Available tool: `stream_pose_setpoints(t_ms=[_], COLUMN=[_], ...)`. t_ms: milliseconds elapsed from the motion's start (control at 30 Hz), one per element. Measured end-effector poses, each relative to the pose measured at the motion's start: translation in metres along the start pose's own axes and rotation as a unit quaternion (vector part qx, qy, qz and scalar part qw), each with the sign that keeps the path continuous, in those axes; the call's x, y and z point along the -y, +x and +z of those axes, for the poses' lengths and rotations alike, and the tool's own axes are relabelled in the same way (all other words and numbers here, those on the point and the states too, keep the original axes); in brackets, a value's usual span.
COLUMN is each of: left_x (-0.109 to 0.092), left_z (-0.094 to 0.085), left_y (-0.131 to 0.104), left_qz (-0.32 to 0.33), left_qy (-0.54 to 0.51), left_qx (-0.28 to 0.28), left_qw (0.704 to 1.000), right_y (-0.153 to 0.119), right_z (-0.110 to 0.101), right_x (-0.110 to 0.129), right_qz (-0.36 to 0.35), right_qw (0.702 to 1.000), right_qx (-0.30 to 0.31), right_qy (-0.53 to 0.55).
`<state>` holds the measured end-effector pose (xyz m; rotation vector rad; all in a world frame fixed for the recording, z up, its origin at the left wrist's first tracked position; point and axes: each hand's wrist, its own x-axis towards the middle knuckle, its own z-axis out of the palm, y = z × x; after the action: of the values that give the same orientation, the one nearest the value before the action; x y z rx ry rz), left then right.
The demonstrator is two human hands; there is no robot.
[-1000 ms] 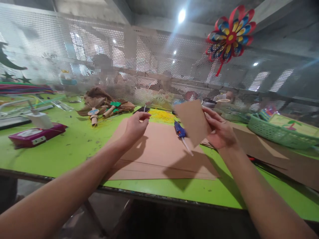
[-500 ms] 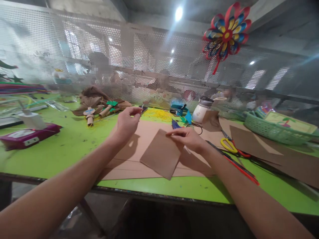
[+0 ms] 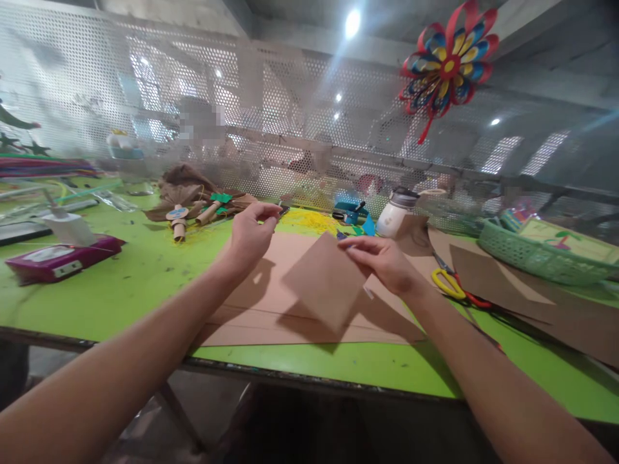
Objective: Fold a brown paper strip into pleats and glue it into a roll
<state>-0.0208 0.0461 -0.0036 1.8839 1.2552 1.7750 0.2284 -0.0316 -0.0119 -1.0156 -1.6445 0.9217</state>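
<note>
Beyond both hands we see a perforated wall (image 3: 271, 96), with a red, blue and yellow flower ornament (image 3: 449, 64) high above the right one. Beneath them we have a green table (image 3: 145, 270), and large cardboard sheets (image 3: 278, 258) lie flat on it. To the right of our right hand sits a green basket (image 3: 532, 254), with yellow-and-red scissors (image 3: 449, 283) nearer. Our right hand (image 3: 387, 261), fingers extended and nearly closed, pinches a brown card (image 3: 326, 280) by its upper right edge. The card hangs over the sheets between our hands, slanted like a diamond, one corner pointing away from us and the opposite one towards us; blur keeps us from telling its long axis. Our left hand (image 3: 251, 232) is half curled, thumb near forefinger; we cannot tell whether it grips anything. Just beyond it lie yellow strands (image 3: 314, 221).
</note>
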Motion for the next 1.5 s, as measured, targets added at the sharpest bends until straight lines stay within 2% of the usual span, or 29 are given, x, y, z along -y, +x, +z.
stream_pose_setpoints(t_ms=[33,67,100,167,233,300,367,467,600,667,733,800,867,933,1033,1100,1167,1333,1500], left_x=[-0.001,-0.003,-0.006,-0.02,-0.038,-0.054,-0.063,-0.057,-0.036,-0.031,-0.03,-0.031,-0.032,-0.033,-0.035,-0.038,-0.041,-0.041,-0.036], left_z=[0.001,0.001,0.002,0.0,-0.003,-0.007,-0.009,-0.008,-0.003,-0.002,-0.001,0.0,0.001,0.003,0.006,0.007,0.008,0.011,0.016], left_y=[-0.001,-0.002,-0.005,-0.012,-0.02,-0.026,-0.029,-0.026,-0.019,-0.02,-0.024,-0.028,-0.032,-0.036,-0.043,-0.048,-0.053,-0.059,-0.063], left_qz=[-0.001,-0.003,-0.006,-0.018,-0.034,-0.048,-0.061,-0.095,-0.139,-0.163,-0.167,-0.145,-0.108,-0.063,0.002,0.024,0.037,0.079,0.139], left_qy=[0.001,0.002,0.004,0.012,0.026,0.033,0.029,-0.013,-0.147,-0.17,-0.157,-0.125,-0.066,0.014,0.074,0.071,0.07,0.065,0.08], left_qx=[0.011,0.025,0.043,0.082,0.133,0.172,0.197,0.205,0.2,0.266,0.355,0.419,0.439,0.455,0.52,0.559,0.576,0.589,0.563], left_qw=[1.0,1.0,0.999,0.996,0.99,0.983,0.978,0.974,0.959,0.935,0.906,0.888,0.889,0.888,0.851,0.826,0.813,0.802,0.811], right_y=[0.002,0.005,0.006,0.007,0.006,0.004,0.003,0.001,-0.005,-0.008,-0.009,-0.008,-0.003,0.004,0.013,0.017,0.019,0.019,0.02], right_z=[-0.006,-0.01,-0.013,-0.011,-0.003,0.004,0.005,-0.002,0.005,0.015,0.019,0.011,-0.007,-0.029,-0.05,-0.052,-0.05,-0.045,-0.044], right_x=[-0.004,-0.008,-0.012,-0.014,-0.008,0.002,0.009,0.013,0.01,0.01,0.013,0.015,0.014,0.007,-0.011,-0.022,-0.028,-0.028,-0.031], right_qz=[0.01,0.024,0.037,0.054,0.059,0.069,0.073,0.08,0.105,0.1,0.086,0.057,0.018,0.011,0.032,0.055,0.06,0.052,0.055], right_qw=[0.997,0.991,0.988,0.993,0.997,0.989,0.973,0.963,0.974,0.982,0.987,0.994,0.994,0.982,0.958,0.955,0.956,0.959,0.963], right_qx=[-0.08,-0.126,-0.142,-0.101,-0.044,-0.036,-0.056,-0.049,0.073,0.122,0.129,0.077,-0.035,-0.129,-0.256,-0.269,-0.267,-0.265,-0.253], right_qy=[-0.01,-0.029,-0.042,-0.039,0.019,0.125,0.213,0.254,0.187,0.103,0.043,0.051,0.1,0.134,0.123,0.111,0.106,0.092,0.072])
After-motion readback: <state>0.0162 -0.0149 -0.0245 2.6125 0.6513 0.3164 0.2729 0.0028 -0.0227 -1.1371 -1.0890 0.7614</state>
